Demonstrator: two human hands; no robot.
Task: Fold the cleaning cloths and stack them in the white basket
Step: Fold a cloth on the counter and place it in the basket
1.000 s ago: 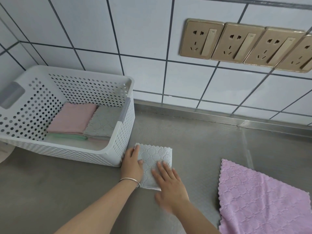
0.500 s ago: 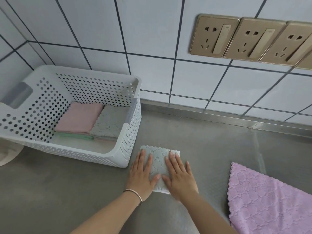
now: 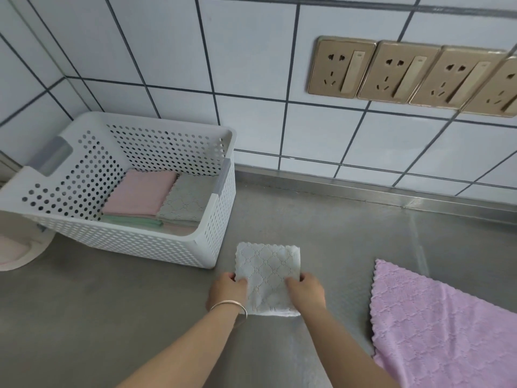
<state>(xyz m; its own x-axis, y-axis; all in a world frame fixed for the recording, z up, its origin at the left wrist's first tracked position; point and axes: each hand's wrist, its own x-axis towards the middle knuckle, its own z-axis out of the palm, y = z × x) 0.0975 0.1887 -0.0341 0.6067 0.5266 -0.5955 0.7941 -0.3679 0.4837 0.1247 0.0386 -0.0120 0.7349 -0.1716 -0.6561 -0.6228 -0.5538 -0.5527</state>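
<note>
The left hand [image 3: 228,289] pinches the left edge of a folded grey cloth [image 3: 268,275], thumb on top and fingers curled at its side; a thin bangle [image 3: 230,306] circles that wrist. The right hand [image 3: 306,292] pinches the right edge of the same cloth in the same way. The cloth lies on the steel counter [image 3: 321,236], just beside the near right corner of the white basket [image 3: 145,249]. It is nearly square, slightly longer from the person toward the wall, with a scalloped far edge pointing to the tiles. No writing or label is readable on it.

Inside the basket lie a folded pink cloth [image 3: 142,193] and a grey one [image 3: 186,203] side by side, over a green cloth [image 3: 131,221]. To the right, apart from the hands, an unfolded purple cloth [image 3: 439,326] spreads on the counter. On the tiled wall [image 3: 251,65] sits a row of gold sockets [image 3: 405,74], unlabelled.
</note>
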